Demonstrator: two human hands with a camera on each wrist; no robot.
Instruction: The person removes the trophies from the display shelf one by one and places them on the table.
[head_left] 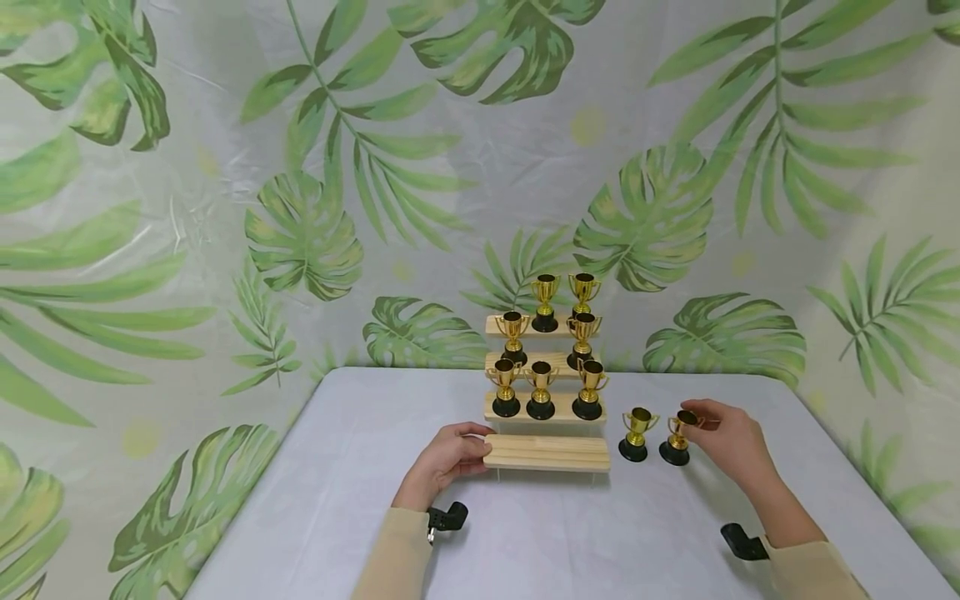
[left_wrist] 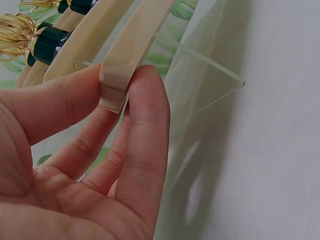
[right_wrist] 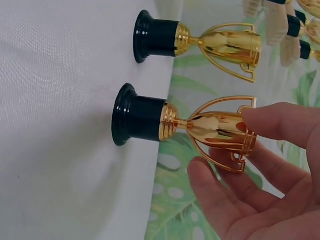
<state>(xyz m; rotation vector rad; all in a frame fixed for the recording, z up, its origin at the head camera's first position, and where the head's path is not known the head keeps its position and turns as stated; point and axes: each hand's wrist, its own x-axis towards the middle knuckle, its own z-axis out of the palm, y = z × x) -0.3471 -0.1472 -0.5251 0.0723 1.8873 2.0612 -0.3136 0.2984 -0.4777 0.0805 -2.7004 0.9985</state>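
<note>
toward the left, the left hand [head_left: 450, 454] pinches the near end of a stepped stand's front board [head_left: 547, 452], thumb and index finger on opposite faces of the wood. that board's long axis runs left to right, parallel to the far edge of the tabletop [head_left: 555, 533], and clear supports [left_wrist: 212, 64] hold it up. behind it, about midway between the left and right edges and toward the far edge, the upper boards [head_left: 563, 407] climb in steps, carrying small gold trophies [head_left: 540, 390] on black bases: three on the lowest of these, two on the next, two on the top.

just right of the front board, a standing trophy [head_left: 636, 433] rests upright on the tabletop, untouched. beside it, nearer the right edge, is the gripped trophy [head_left: 675, 455], its long axis roughly upright, its base on the tabletop or barely above; i cannot tell which. the right hand [head_left: 726, 437] holds it by the cup, thumb at the rim and fingers curled round the other side, reaching in from the right edge. so the front board lies leftward of these fingers, with the standing trophy between, and its long axis crosses the gripped trophy's. the right hand is on that trophy; the left is well apart, past the stand, at the board's opposite end.
</note>
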